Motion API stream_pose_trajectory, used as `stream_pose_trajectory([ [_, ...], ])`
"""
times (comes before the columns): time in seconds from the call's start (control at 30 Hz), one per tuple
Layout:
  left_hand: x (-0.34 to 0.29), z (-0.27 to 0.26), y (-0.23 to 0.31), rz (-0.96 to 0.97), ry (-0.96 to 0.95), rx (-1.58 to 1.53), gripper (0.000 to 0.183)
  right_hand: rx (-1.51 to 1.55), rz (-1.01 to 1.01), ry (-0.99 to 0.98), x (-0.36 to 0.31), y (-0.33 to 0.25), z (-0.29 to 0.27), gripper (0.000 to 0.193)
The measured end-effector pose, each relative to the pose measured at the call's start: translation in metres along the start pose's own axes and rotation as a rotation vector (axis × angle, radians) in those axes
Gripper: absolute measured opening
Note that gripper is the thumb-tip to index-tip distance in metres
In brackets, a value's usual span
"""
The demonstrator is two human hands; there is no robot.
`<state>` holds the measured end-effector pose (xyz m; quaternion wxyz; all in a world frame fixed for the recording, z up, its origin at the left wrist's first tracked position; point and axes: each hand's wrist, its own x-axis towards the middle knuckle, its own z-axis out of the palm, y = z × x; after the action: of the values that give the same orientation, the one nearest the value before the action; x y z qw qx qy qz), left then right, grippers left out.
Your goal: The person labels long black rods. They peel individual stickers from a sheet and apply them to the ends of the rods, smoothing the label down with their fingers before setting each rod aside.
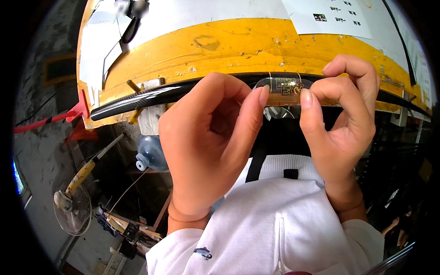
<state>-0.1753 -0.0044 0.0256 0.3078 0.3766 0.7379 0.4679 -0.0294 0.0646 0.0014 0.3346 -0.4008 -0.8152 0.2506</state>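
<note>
A long, glossy black tube with a woven carbon look lies crosswise along the near edge of the table. Against its middle is a small clear sticker film with dark and gold markings. My left hand pinches the film's left end between thumb and forefinger. At the other end, the thumb and forefinger of my right hand close on its right edge, the other fingers curled and raised. Two thin tan bands cross the tube at the film. My left hand hides part of the tube.
The yellow table carries a printed white sheet at the far right. A metal bracket with a brass peg stands beside the tube's left part. Below the table are a blue bottle and a fan.
</note>
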Motion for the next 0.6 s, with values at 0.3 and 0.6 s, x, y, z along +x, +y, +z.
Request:
stream_pose_trajectory([
  [0.3, 0.0057, 0.0023, -0.0061, 0.136, 0.018, 0.279, 0.018, -0.070, -0.002, -0.052, 0.0014, 0.0044, 0.0056, 0.014],
  [0.6, 0.0058, 0.0023, -0.0075, 0.143, 0.003, 0.276, 0.019, -0.095, -0.017, -0.101, 0.0051, 0.0036, 0.0024, 0.015],
])
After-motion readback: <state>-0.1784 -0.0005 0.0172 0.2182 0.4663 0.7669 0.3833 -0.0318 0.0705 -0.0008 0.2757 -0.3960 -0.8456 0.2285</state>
